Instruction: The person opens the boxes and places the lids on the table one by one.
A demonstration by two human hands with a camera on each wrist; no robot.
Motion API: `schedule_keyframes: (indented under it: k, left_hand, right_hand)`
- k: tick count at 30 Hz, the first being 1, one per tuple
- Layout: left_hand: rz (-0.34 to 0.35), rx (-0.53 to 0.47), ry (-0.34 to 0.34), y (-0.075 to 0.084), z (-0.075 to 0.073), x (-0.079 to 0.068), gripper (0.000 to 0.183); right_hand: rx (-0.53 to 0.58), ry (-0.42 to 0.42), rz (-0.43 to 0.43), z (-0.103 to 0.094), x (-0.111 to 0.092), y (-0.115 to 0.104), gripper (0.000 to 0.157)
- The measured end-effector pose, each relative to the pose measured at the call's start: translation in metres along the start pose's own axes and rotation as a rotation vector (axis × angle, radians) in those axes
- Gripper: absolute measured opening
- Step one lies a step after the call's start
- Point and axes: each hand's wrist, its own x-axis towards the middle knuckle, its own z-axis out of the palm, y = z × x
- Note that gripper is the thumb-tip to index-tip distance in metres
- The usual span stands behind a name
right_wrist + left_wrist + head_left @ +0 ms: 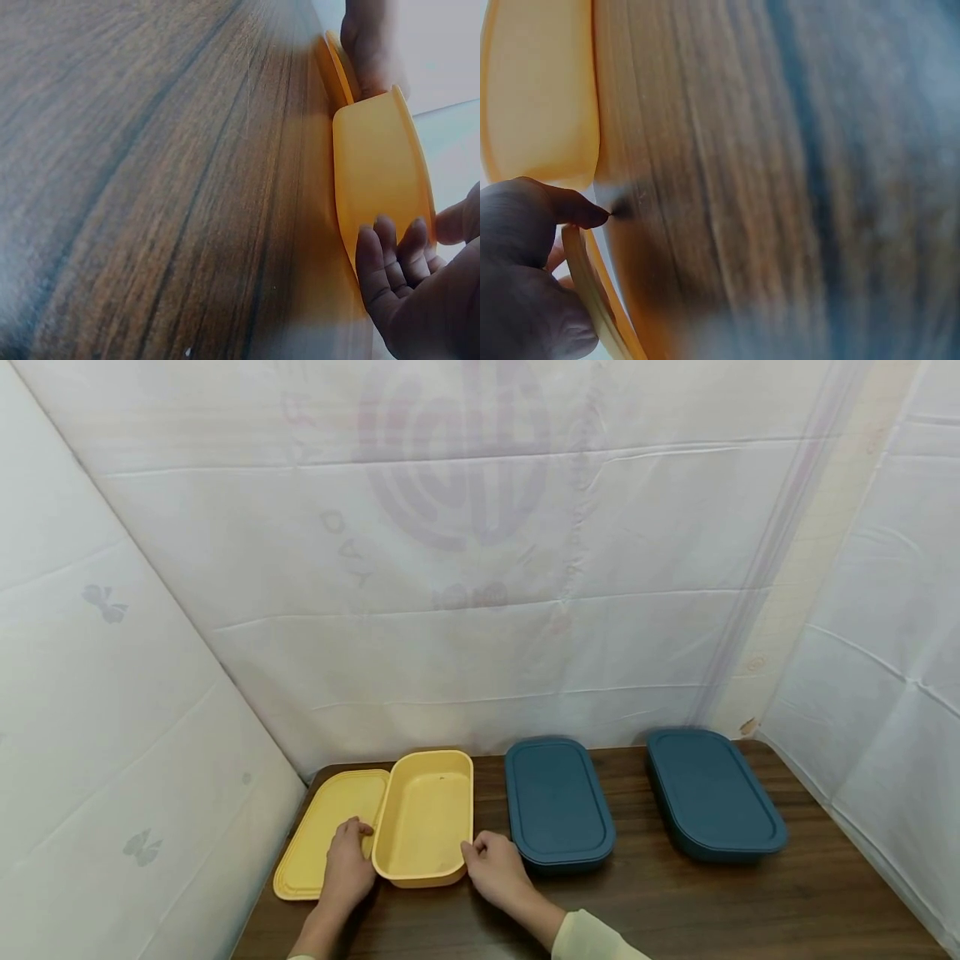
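A yellow rectangular food container (427, 810) lies uncovered on the table in the head view, its inside facing up. Its flat yellow lid (330, 827) lies directly to its left. My left hand (348, 864) is at the lid's near right edge, beside the container; the left wrist view shows the thumb (581, 208) by the lid's rim and the other fingers partly hidden behind it. My right hand (495, 868) pinches the container's near right corner. In the right wrist view its fingers (375, 266) bend against the outer wall, with the thumb over the rim.
To the right of the yellow container stands a dark blue container (558, 802) with its lid on. A second lidded blue container (716, 793) sits farther right. White cloth walls (480, 652) close off the dark wooden table (675, 910) at the back and sides.
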Motion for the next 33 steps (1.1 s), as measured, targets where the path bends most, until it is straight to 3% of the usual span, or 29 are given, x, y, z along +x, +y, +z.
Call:
schedule_keyframes:
  k: [22,27,33]
  left_hand:
    - [-0.022,-0.007,-0.009,-0.0048,0.0053,0.0007,0.027]
    - [0.006,0.018,-0.005,-0.0037,0.005,-0.0015,0.03]
    - [0.021,0.093,-0.058,0.0003,0.0013,-0.0019,0.037]
  right_hand:
    - [0.05,-0.037,-0.001,-0.0042,-0.0023,-0.0009,0.029]
    - [0.054,-0.037,0.002,-0.0056,-0.0036,-0.0002,0.029]
    - [0.039,-0.027,0.003,-0.007,-0.004,-0.0004,0.03]
